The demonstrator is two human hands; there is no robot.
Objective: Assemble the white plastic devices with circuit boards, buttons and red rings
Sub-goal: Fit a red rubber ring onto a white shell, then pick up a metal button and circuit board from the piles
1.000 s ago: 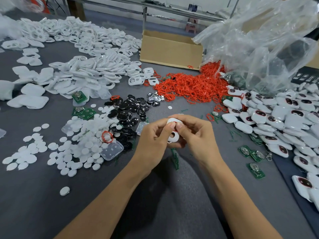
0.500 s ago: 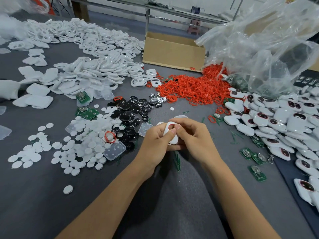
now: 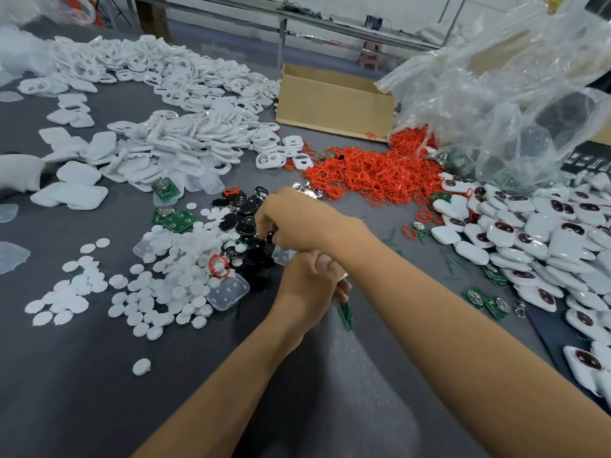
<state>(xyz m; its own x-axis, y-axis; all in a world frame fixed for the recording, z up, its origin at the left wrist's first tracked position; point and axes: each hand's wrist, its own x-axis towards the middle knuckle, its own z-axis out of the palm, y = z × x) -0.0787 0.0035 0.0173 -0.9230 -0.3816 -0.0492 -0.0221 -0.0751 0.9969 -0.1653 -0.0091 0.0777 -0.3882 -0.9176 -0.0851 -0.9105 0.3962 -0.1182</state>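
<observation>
grey table [image 3: 99, 375] | left hand [image 3: 309, 289] curled round mostly hidden white device [image 3: 325, 263] | right hand [image 3: 294, 219] over black buttons [image 3: 246, 226], grip unclear

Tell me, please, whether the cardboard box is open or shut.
Open: the cardboard box has no lid on top, and its inner wall shows.

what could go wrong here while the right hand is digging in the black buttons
1. The right hand crosses just above the left hand, so it may bump the white shell gripped there and unseat a part.
2. The black buttons lie mixed with white discs and a loose red ring, so the fingers might drag out extra pieces.
</observation>
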